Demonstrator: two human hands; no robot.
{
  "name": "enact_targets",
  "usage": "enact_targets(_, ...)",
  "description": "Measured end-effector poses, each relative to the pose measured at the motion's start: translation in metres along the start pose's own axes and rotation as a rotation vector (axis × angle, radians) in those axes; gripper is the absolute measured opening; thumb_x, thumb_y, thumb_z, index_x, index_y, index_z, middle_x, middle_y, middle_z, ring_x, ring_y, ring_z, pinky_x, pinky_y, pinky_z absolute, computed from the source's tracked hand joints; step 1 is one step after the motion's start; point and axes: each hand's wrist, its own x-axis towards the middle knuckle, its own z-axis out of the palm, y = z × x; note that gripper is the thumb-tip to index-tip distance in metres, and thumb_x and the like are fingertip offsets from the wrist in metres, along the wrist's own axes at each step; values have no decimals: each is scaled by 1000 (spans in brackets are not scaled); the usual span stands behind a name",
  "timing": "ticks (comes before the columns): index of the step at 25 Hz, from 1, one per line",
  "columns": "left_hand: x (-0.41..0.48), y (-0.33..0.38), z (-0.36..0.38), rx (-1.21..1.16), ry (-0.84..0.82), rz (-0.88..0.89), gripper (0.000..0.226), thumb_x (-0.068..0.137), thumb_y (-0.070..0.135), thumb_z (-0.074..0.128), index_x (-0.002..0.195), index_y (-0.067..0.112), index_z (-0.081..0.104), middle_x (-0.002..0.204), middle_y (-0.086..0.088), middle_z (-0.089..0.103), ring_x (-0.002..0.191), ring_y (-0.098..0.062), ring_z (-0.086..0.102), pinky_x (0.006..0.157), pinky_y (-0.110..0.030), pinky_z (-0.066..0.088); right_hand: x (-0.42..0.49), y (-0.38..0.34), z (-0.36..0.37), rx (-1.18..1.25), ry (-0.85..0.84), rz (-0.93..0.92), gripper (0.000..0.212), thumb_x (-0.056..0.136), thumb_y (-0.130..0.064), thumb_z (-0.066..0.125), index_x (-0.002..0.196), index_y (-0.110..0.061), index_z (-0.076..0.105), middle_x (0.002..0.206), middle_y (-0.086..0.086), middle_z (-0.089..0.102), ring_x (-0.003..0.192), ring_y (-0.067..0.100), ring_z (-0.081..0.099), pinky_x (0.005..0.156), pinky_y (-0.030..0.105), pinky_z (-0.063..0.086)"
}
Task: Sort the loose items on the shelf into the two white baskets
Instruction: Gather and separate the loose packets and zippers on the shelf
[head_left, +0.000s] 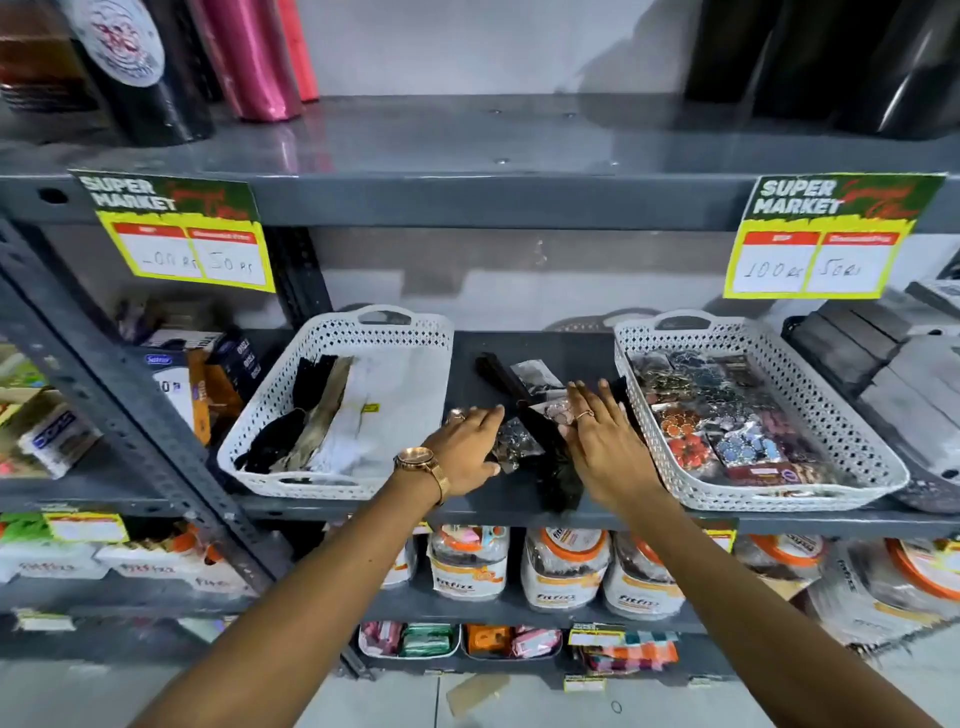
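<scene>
Reaching into the pile between the baskets, the left hand (467, 447) curls loosely around a clear packet of trinkets (511, 441), thumb beneath; whether it truly grips it, I cannot tell. The right hand (597, 436) lies flat, fingers spread, over dark loose items (550, 457). Best to lift one packet cleanly, then match it: dark strips go in the left basket (332, 332), bright packets in the right basket (779, 499).

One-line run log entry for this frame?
phase: sorting | left hand: on clear jewellery packet | right hand: flat over loose pile | left white plastic basket: dark strips | right white plastic basket: jewellery cards
</scene>
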Motion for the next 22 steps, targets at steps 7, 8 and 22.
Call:
enact_targets(7, 62, -29, -22, -84, -194, 79, 52, 87, -1, 47, 136, 13, 36, 119, -5, 56, 117, -26, 50, 89, -30, 46, 38, -4, 6, 66, -94, 168, 47, 84, 5, 42, 128, -6, 52, 120, 22, 63, 110, 40, 59, 86, 46, 53)
enact_targets(8, 68, -32, -29, -45, -203, 93, 55, 85, -2, 49, 137, 13, 38, 129, -5, 54, 123, -25, 48, 96, -31, 45, 39, -6, 2, 65, -99, 185, 45, 85, 5, 42, 127, -7, 53, 115, 23, 65, 104, 41, 61, 82, 46, 52)
enact_targets(22, 111, -43, -34, 112, -390, 158, 46, 60, 14, 87, 99, 0, 66, 71, 3, 49, 72, -16, 46, 47, -20, 30, 94, 21, -4, 238, -485, 134, 54, 89, 9, 46, 136, -16, 47, 149, 8, 40, 136, 26, 40, 109, 32, 35)
